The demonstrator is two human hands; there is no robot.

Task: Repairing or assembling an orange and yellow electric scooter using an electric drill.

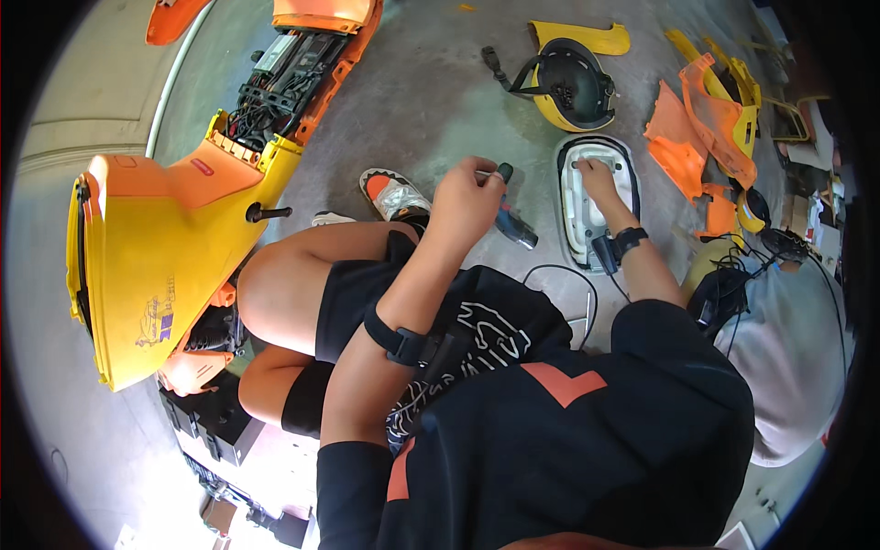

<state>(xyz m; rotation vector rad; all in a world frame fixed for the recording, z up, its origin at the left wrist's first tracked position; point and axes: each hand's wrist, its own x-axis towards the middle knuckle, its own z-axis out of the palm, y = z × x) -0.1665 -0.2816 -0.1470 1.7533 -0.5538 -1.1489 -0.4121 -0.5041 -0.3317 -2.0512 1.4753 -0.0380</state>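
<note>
My left hand [469,194] is raised over my lap, its fingers closed around a screwdriver [505,171] whose dark green handle end sticks out. Past it, a dark and blue tool [515,227] with a shiny end lies on the floor. My right hand [598,180] reaches down into a scooter seat [570,234], which lies upside down with its white, black-rimmed underside facing up. Those fingers are pinched together near its far left inner side; anything between them is too small to make out.
At left stands a yellow and orange scooter body [165,247], its wiring [266,96] exposed. A yellow helmet [559,105] lies open side up beyond the seat. Orange panels [676,137] lie at right, near tangled black cables [720,289]. A yellow panel [600,38] is at the back.
</note>
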